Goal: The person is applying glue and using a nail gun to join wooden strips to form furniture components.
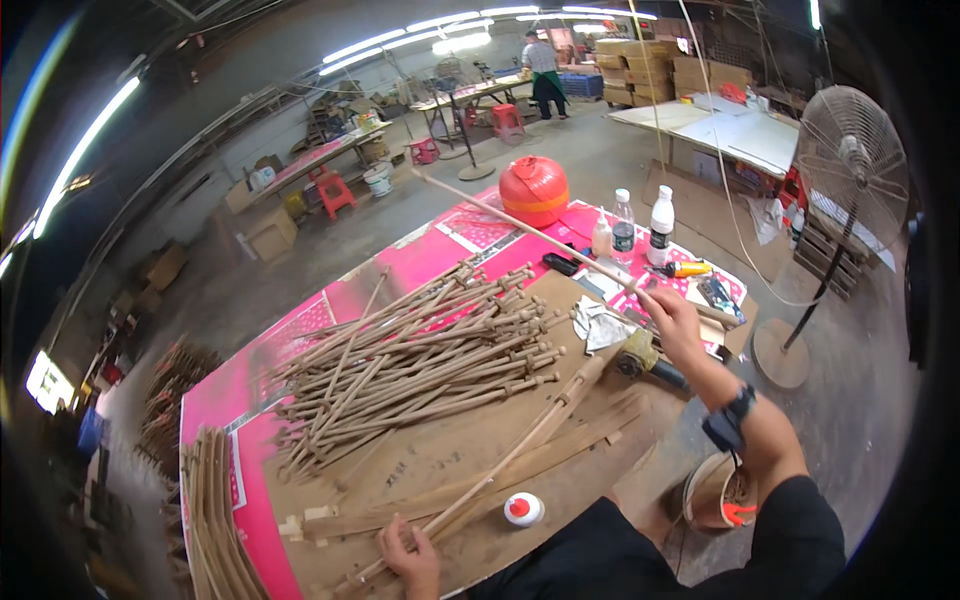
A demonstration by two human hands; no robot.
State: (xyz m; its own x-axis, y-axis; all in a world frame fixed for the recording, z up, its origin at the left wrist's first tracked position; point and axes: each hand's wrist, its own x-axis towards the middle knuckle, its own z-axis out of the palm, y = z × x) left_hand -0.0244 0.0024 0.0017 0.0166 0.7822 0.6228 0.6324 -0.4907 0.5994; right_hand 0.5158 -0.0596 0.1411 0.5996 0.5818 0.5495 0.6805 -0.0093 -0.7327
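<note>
In the head view, the dark sleeve (800, 525) at the lower edge is nearest, and from it the right forearm reaches up toward the table's right end. The elbow is bent, and the right hand (675, 325) hangs above the table, its fingers curled together and pinching one end of a long thin stick (540, 236). That stick slants away to the left above the table (222, 412), its far tip appearing past the far edge. The left hand (410, 557) is low by the near edge, fingers bent over a second stick (487, 479); I cannot tell whether they grip it. This stick's long axis runs from the near edge toward the right end, beside a white bottle (523, 509). A pile of sticks (430, 350) lies mid-table.
</note>
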